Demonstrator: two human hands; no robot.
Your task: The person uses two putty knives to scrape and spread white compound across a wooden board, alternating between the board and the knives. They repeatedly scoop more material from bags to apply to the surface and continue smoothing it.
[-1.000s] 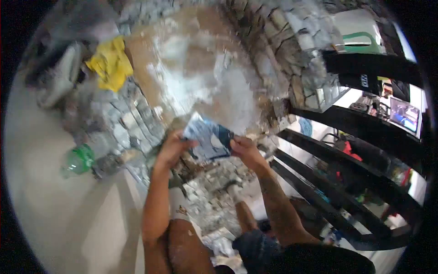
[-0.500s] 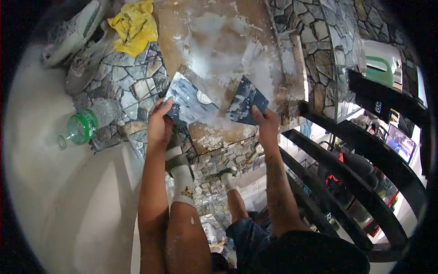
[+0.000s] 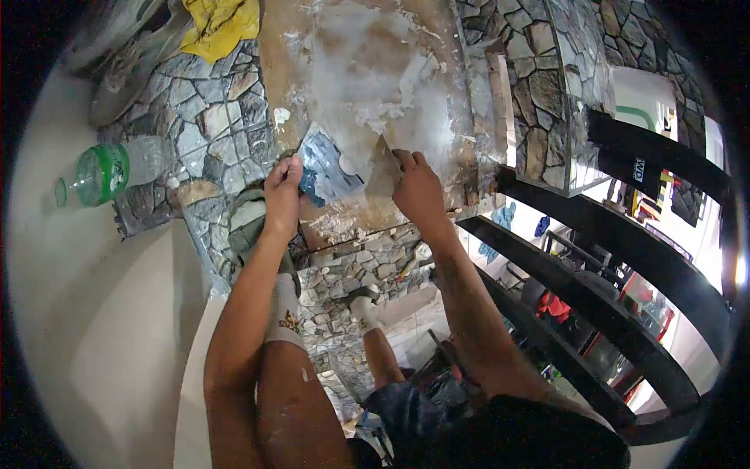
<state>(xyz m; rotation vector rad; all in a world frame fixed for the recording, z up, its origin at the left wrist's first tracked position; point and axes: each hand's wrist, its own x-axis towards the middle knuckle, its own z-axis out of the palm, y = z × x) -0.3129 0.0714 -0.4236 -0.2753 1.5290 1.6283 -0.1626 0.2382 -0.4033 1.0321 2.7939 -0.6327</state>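
My left hand (image 3: pixel 285 184) pinches one edge of a thin, square flat scraper (image 3: pixel 332 170), its bluish-grey face smeared with white. Beside it, my right hand (image 3: pixel 419 191) is closed on a second flat scraper (image 3: pixel 383 170), seen narrow and tilted, its pointed corner towards the far end of the board. Both are over the near part of a brown wooden board (image 3: pixel 283 59) coated in patches of whitish putty (image 3: pixel 351 66). Only a small gap separates the two scrapers.
Left of the board, a clear green-labelled bottle (image 3: pixel 109 173) lies on stone-patterned tiles (image 3: pixel 215 121). A yellow cloth (image 3: pixel 223 27) and shoes (image 3: pixel 117 74) are farther up. Black slats (image 3: pixel 617 234) run along the right, above a lower room. My legs are below the board.
My right hand has moved left towards the other scraper and turned its own steeply on edge. The white blob on the left scraper no longer shows. The whole view has shifted slightly.
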